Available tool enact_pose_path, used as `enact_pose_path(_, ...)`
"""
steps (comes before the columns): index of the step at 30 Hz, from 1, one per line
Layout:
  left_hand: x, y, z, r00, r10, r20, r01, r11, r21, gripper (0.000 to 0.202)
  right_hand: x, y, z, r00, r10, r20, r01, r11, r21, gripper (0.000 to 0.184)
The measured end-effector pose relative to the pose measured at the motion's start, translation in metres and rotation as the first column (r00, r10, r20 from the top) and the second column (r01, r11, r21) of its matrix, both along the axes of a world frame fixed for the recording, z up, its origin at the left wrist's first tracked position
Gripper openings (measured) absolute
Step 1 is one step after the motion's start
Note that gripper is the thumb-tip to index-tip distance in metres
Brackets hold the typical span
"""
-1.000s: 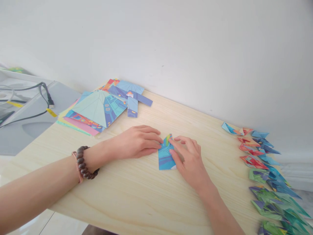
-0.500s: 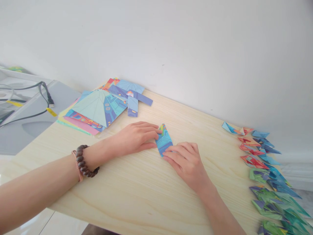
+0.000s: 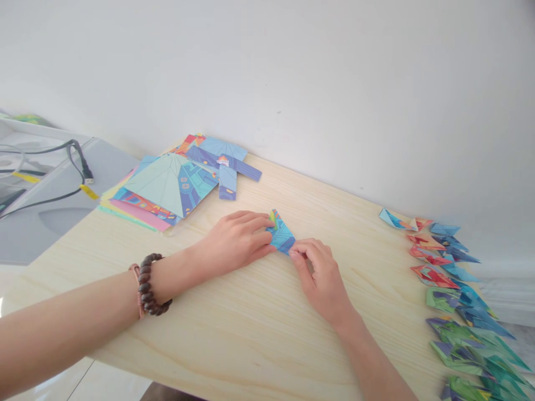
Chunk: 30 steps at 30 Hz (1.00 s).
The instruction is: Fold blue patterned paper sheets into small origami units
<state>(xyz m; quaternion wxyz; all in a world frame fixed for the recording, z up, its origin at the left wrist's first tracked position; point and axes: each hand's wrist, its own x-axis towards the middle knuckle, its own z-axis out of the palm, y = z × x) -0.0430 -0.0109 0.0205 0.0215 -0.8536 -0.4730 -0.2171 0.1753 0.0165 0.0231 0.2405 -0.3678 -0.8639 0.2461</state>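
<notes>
Shifted slightly up the frame and turned aslant since a second ago, the folded paper (image 3: 283,236) was held at the centre, on the table (image 3: 251,334). At the left edge, cables (image 3: 76,159) were seen; in the upper left, a paper stack (image 3: 156,186) was spread. At lower left a beaded bracelet (image 3: 146,287) was worn. By the left hand (image 3: 240,238), fingers together, the paper's left side was covered; whether it was pinched could not be told. Its lower right corner was pinched by the right hand (image 3: 320,273). At far right, paper shapes (image 3: 434,277) were lined up.
</notes>
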Motion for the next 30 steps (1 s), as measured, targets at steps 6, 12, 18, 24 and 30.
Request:
enact_pose_path(6,0.0,-0.001,0.001,1.0,-0.004,-0.018,0.004,1.0,-0.017,0.026,0.002,-0.001,-0.001,0.998,0.052,0.019,-0.052,0.999,0.01,0.02)
enact_pose_path(12,-0.002,-0.003,0.004,0.995,-0.02,-0.093,0.018,1.0,-0.019,0.027,0.002,-0.002,0.004,0.993,-0.008,0.12,-0.01,0.989,0.146,0.019)
enact_pose_path(18,0.002,-0.006,0.002,0.995,0.026,-0.095,-0.028,0.999,-0.018,0.027,0.008,0.007,0.008,0.964,0.11,0.242,-0.177,0.944,0.279,0.018)
enact_pose_path(24,0.004,-0.008,0.002,0.993,0.065,-0.095,-0.066,0.998,-0.011,0.026,0.007,0.001,0.005,0.959,0.033,0.28,-0.155,0.892,0.425,0.017)
enact_pose_path(30,0.004,-0.008,0.003,0.993,0.062,-0.102,-0.065,0.998,-0.02,0.026,0.011,-0.007,0.0,0.951,0.033,0.306,-0.182,0.862,0.472,0.023)
